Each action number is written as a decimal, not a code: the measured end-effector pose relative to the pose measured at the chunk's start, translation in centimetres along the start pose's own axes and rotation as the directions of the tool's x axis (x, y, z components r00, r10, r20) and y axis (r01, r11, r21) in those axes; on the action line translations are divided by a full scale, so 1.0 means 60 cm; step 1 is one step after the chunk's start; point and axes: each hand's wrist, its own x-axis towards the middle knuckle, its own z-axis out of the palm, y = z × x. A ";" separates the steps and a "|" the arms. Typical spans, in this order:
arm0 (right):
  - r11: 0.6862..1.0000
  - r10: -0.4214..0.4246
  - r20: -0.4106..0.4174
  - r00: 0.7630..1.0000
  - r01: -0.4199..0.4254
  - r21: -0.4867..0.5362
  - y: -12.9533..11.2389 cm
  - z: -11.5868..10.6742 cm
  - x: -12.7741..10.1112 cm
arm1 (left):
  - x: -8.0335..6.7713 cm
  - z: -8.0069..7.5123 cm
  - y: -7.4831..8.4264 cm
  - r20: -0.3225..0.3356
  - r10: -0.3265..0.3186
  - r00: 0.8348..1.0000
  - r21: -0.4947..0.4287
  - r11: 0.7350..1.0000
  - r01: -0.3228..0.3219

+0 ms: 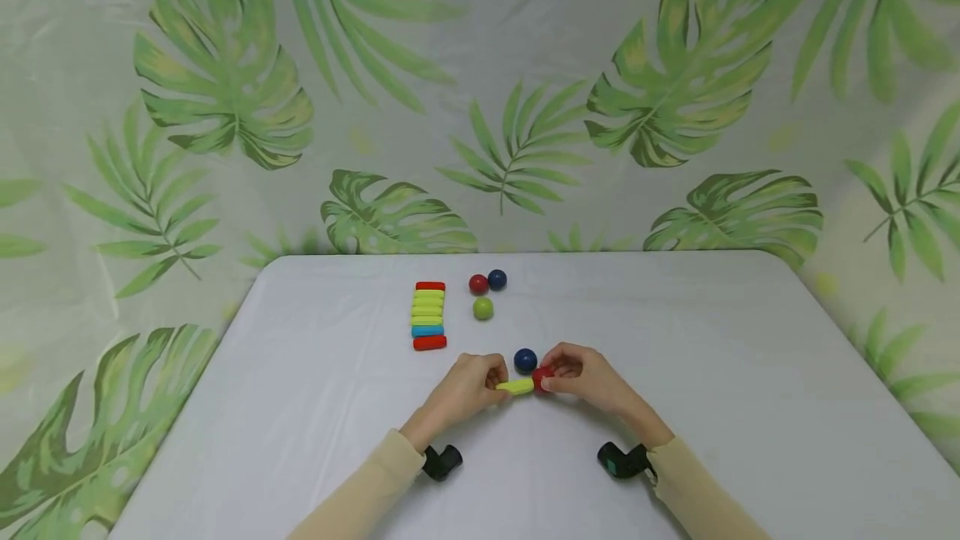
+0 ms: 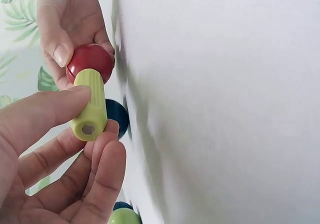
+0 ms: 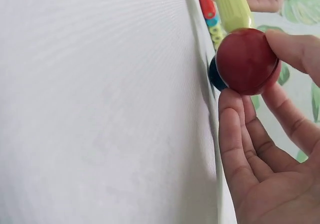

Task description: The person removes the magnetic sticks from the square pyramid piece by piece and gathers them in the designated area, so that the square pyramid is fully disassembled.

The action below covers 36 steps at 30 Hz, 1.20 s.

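My left hand pinches a yellow-green stick between thumb and fingers. The stick is ribbed, and a round metallic spot shows in its near end in the left wrist view. Its other end touches a red ball, which the thumb and fingertips of my right hand grip. Just behind the joined pair, a dark blue ball sits on the white table. In the left wrist view the stick partly hides this blue ball.
Left of centre, a row of sticks lies side by side: a red one, several yellow-green ones, a blue one and another red one. Beside them are a red ball, a dark blue ball and a green ball.
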 end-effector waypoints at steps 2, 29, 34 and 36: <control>1.000 -0.001 -0.004 1.000 0.001 0.015 0.021 -0.002 0.003 | 0.001 0.003 0.003 0.001 0.006 1.000 -0.011 1.000 -0.006; 0.985 0.034 -0.198 0.980 -0.066 -0.161 0.016 -0.033 0.082 | -0.039 -0.100 -0.095 -0.299 -0.187 0.936 0.181 0.952 0.248; 0.981 0.049 -0.198 0.979 -0.085 -0.176 0.012 -0.025 0.120 | -0.038 -0.100 -0.101 -0.318 -0.192 0.928 0.198 0.944 0.263; 0.979 0.057 -0.196 0.979 -0.093 -0.181 0.012 -0.022 0.134 | -0.038 -0.099 -0.102 -0.324 -0.191 0.927 0.203 0.943 0.265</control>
